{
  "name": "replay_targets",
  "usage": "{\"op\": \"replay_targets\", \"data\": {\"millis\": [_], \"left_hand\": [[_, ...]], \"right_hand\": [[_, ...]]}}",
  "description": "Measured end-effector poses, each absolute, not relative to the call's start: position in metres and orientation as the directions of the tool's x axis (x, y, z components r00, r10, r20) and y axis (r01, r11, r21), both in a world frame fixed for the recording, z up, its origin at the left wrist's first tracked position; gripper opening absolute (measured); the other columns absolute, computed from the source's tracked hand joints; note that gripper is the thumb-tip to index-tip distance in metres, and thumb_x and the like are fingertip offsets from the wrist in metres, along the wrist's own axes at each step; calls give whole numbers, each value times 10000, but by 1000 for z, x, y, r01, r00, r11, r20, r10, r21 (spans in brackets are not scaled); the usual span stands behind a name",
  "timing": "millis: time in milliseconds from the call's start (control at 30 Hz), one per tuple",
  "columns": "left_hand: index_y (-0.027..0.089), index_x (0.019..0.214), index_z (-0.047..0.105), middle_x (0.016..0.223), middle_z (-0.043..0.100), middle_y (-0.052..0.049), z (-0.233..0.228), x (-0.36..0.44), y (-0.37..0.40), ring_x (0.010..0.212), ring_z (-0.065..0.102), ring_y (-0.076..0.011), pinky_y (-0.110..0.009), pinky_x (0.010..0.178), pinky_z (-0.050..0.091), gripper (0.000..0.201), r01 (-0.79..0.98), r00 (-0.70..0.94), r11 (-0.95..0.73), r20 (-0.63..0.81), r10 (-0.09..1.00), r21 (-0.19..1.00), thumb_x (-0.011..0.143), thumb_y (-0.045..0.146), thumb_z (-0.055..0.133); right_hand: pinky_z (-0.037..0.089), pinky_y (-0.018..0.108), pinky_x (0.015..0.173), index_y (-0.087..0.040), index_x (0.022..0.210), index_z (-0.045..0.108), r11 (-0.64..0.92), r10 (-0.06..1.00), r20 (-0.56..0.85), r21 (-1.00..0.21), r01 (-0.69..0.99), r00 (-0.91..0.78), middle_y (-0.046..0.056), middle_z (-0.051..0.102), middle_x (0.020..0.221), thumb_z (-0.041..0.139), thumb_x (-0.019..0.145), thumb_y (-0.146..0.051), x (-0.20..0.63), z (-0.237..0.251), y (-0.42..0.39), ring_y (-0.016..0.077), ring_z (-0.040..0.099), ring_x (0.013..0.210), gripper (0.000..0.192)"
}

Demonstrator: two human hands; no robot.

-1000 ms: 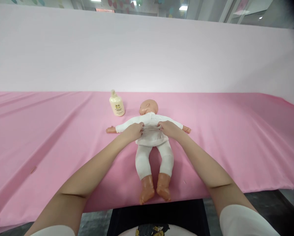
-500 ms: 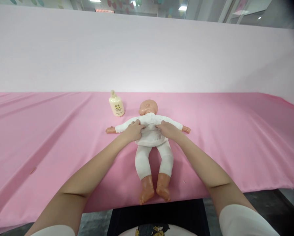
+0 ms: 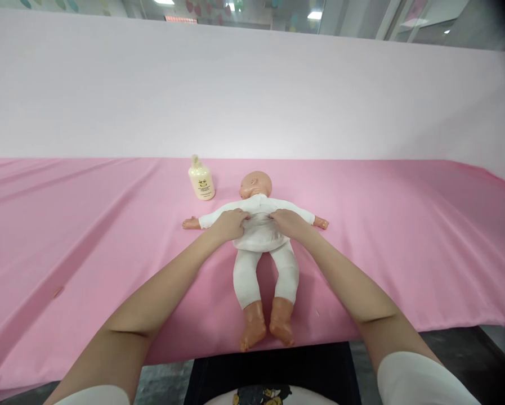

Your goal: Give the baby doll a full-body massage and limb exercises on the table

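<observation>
Both hands rest flat on the back of the baby doll (image 3: 258, 230) at the centre of the frame — the left hand (image 3: 231, 224) and the right hand (image 3: 290, 222) lie on either side of its spine, fingers relaxed and loosely spread, pressing on the white top rather than gripping anything. The doll lies face down, arms out to the sides, head turned and pointing to the top of the frame, bare feet toward the bottom edge. To work this well, I judge the palms should keep even, gentle pressure and move together so the loose shirt does not bunch.

Just up and left of the doll's head stands a cream lotion bottle (image 3: 201, 179), apart from it. Everything sits on a pink cloth (image 3: 87, 236) with long creases; behind it rises a pale pink backdrop (image 3: 252, 90) — ceiling lights show above.
</observation>
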State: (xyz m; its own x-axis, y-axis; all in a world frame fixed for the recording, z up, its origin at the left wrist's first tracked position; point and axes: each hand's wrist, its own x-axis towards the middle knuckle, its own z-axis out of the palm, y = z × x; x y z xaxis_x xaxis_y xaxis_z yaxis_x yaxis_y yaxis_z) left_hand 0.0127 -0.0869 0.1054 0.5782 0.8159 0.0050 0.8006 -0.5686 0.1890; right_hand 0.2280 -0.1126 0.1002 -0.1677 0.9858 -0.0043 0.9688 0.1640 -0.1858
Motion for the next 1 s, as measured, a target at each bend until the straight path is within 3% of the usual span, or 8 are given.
{"op": "replay_targets", "data": {"millis": [133,233,333,500,633,767,1000], "left_hand": [[164,1075,675,1091,714,-93,100,12,-81,947,638,-240,-353,834,466,359,815,536,-536,65,842,221,831,93,422],[178,1002,669,1006,716,-82,94,11,-76,909,635,-227,-343,822,467,307,809,522,-534,118,845,248,868,125,397],[186,1047,637,971,707,-79,89,11,-73,883,641,-231,-345,800,474,277,828,467,-487,139,874,277,901,184,402],[161,1114,628,1101,708,-102,84,12,-69,984,641,-239,-352,881,476,291,834,430,-454,148,891,313,915,196,419],[161,1004,670,1053,703,-95,80,12,-65,968,621,-225,-346,897,471,278,814,469,-500,174,866,295,906,180,410],[175,861,686,952,666,-91,75,11,-61,911,597,-220,-358,888,474,287,818,482,-512,174,859,263,912,197,404],[190,877,712,1341,555,-95,71,12,-62,1224,479,-310,-456,1006,418,268,844,461,-504,233,856,183,905,210,446]], "right_hand": [[439,310,775,-111,1181,635,299,954,38,-155,942,-297,140,714,978,411,973,-117,231,95,-107,210,641,855,306],[390,304,711,-85,1240,559,269,963,73,-151,951,-261,137,707,947,399,982,-126,233,92,-105,200,633,815,307],[369,299,697,-83,1272,514,238,970,83,-153,959,-227,128,705,962,393,989,-136,233,89,-102,192,630,822,313],[392,299,769,-110,1218,561,238,970,101,-188,953,-222,127,700,1037,391,995,-149,233,79,-94,206,635,910,283],[412,309,836,-138,1173,608,262,963,129,-221,939,-239,125,678,1072,376,1002,-157,234,72,-88,220,609,981,289],[410,355,929,-139,1122,644,259,955,192,-168,951,-227,149,607,1166,380,1004,-182,234,68,-86,258,532,1086,292],[415,350,950,-151,1084,619,296,945,177,-113,948,-274,129,584,1206,353,985,-133,234,65,-81,242,521,1078,285]]}}
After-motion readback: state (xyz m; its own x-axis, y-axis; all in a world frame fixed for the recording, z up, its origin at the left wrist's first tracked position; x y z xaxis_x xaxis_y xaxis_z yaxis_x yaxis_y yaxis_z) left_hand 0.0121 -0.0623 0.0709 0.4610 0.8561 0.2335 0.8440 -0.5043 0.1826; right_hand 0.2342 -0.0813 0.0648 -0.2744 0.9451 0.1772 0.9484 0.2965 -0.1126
